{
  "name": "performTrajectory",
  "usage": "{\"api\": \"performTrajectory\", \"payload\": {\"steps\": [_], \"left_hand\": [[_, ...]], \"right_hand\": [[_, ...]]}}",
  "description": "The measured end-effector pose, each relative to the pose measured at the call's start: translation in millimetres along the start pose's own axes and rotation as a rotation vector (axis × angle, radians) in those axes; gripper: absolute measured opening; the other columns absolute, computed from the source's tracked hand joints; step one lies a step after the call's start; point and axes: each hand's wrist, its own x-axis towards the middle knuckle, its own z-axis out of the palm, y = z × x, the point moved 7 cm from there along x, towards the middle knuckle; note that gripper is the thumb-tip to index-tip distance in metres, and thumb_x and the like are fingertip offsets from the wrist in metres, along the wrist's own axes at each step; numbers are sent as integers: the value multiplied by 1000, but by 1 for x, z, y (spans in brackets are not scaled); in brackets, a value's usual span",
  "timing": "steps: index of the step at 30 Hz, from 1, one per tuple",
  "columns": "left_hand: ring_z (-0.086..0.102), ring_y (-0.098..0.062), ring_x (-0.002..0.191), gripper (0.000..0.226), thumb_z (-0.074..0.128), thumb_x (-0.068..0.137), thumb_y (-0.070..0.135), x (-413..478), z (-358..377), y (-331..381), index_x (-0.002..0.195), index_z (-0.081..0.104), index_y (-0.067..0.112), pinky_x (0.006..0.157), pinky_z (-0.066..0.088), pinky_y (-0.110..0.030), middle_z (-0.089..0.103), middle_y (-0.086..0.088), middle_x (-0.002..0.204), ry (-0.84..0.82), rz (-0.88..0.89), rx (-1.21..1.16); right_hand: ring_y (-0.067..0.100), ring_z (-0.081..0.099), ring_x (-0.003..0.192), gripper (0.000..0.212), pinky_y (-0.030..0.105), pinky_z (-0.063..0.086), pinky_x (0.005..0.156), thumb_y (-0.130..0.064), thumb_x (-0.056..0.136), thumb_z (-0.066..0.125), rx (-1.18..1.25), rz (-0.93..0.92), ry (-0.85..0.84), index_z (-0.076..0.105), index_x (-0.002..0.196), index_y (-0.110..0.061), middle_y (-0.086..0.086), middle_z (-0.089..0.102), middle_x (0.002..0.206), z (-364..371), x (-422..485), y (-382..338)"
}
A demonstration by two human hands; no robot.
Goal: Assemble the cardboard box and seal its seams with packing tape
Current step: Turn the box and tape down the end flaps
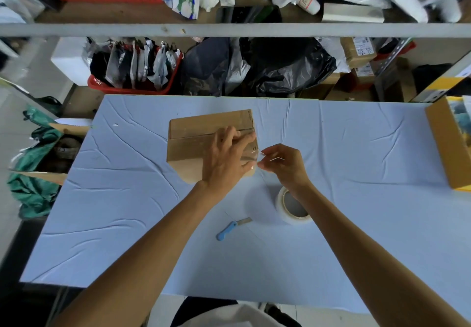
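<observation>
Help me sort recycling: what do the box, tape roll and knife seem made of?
Box: matte brown cardboard, creased at folds. Tape roll: whitish translucent plastic film, slightly glossy; core unclear. Knife: smooth blue handle, probably plastic; pale grey blade, likely metal.

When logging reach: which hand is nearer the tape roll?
Right. The right hand is beyond the tape roll, wrist over it; the left hand holds the cardboard box, farther away.
</observation>
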Motion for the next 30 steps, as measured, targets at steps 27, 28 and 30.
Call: {"api": "performTrajectory", "payload": {"steps": [27, 28, 30], "left_hand": [[58, -29, 101, 50, 77, 75, 32, -7, 15, -3, 121, 60, 27, 59, 55, -37, 59, -7, 116, 8, -96, -20], [59, -29, 100, 46, 76, 76, 30, -6, 12, -2, 119, 62, 25, 58, 55, -35, 60, -6, 113, 43, -84, -38], [62, -27, 99, 38, 73, 79, 27, -5, 7, -1, 116, 65, 24, 57, 55, -32, 64, -4, 107, 114, -46, -67]], "right_hand": [[11, 39, 49, 22, 26, 35, 46, -15, 86, 55, -63, -69, 262, 63, 72, 1, 14, 56, 58, 29, -32, -37], [9, 36, 48, 24, 25, 32, 45, -18, 85, 57, -27, -43, 268, 62, 71, 1, 13, 52, 55, 30, -30, -39], [6, 50, 57, 20, 26, 44, 54, -21, 85, 60, 28, 13, 279, 67, 89, -3, 6, 61, 66, 34, -28, -39]]}}
